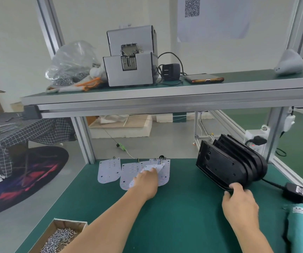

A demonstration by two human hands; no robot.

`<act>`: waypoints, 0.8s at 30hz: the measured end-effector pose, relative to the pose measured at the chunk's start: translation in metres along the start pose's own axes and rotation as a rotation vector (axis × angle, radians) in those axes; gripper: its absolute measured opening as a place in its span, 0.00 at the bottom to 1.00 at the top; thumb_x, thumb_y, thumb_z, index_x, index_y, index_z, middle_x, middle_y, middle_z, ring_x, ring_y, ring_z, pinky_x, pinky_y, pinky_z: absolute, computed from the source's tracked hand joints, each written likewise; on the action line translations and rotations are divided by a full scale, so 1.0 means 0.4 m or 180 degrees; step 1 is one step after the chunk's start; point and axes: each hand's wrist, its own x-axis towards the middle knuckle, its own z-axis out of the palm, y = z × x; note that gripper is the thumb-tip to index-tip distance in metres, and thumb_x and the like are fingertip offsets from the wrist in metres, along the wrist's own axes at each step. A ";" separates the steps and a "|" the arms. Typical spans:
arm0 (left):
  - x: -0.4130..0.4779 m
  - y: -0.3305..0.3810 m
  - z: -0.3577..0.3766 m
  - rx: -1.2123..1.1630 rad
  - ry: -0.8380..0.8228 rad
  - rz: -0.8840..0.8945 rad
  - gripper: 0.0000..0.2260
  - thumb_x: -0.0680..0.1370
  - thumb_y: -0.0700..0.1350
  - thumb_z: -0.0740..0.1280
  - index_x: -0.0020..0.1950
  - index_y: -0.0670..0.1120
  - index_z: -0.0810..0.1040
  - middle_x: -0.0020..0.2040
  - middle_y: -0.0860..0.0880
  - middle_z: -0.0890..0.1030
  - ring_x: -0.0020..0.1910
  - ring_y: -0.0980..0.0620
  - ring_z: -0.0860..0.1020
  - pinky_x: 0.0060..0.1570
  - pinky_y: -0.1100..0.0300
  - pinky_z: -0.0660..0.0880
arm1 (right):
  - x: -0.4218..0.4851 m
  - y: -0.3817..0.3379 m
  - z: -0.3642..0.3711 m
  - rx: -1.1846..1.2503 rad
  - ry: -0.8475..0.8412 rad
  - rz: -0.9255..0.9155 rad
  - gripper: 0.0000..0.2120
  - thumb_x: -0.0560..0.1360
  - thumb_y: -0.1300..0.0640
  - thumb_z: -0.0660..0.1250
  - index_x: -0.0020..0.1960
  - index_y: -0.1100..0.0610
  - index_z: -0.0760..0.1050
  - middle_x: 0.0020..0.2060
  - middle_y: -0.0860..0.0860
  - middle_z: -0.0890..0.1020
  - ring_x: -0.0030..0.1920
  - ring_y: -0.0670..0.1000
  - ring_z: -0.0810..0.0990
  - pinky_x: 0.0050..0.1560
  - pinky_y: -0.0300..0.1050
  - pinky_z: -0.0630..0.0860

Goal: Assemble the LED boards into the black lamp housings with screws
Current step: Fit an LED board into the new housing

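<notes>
Several white LED boards (109, 171) lie side by side at the far edge of the green mat (179, 207). My left hand (146, 181) holds one LED board (155, 167) tilted up off the pile. Several black lamp housings (227, 161) stand on edge in a row at the right. My right hand (239, 201) grips the bottom rim of the nearest housing, thumb and fingers curled round it.
A cardboard box of screws (61, 236) sits at the front left. A teal electric screwdriver (302, 227) and its black power adapter (301, 193) lie at the right. The upper shelf (165, 92) carries a screw feeder machine (130, 57), a bag of screws (72, 64) and a phone (204, 78).
</notes>
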 end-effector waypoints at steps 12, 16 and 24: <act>-0.093 -0.030 0.022 -0.1372 0.0681 0.0379 0.37 0.74 0.26 0.52 0.79 0.52 0.61 0.69 0.46 0.73 0.61 0.43 0.76 0.56 0.49 0.79 | -0.039 0.008 -0.014 0.0502 0.0390 0.0031 0.08 0.77 0.54 0.64 0.39 0.52 0.72 0.34 0.52 0.76 0.39 0.60 0.74 0.39 0.49 0.69; -0.175 -0.030 0.036 -0.1592 0.1059 0.0573 0.38 0.74 0.25 0.53 0.81 0.51 0.57 0.78 0.53 0.65 0.74 0.49 0.66 0.68 0.64 0.65 | -0.071 0.013 -0.032 -0.0162 -0.0161 -0.0123 0.11 0.74 0.49 0.64 0.37 0.53 0.71 0.33 0.49 0.77 0.37 0.55 0.75 0.34 0.44 0.69; -0.390 0.029 0.017 -0.1511 0.1664 0.1576 0.39 0.71 0.23 0.52 0.79 0.49 0.52 0.79 0.51 0.59 0.81 0.52 0.53 0.80 0.49 0.47 | -0.121 0.030 -0.067 -0.0104 -0.1268 -0.0785 0.14 0.77 0.46 0.67 0.36 0.49 0.70 0.32 0.47 0.77 0.39 0.49 0.77 0.39 0.46 0.74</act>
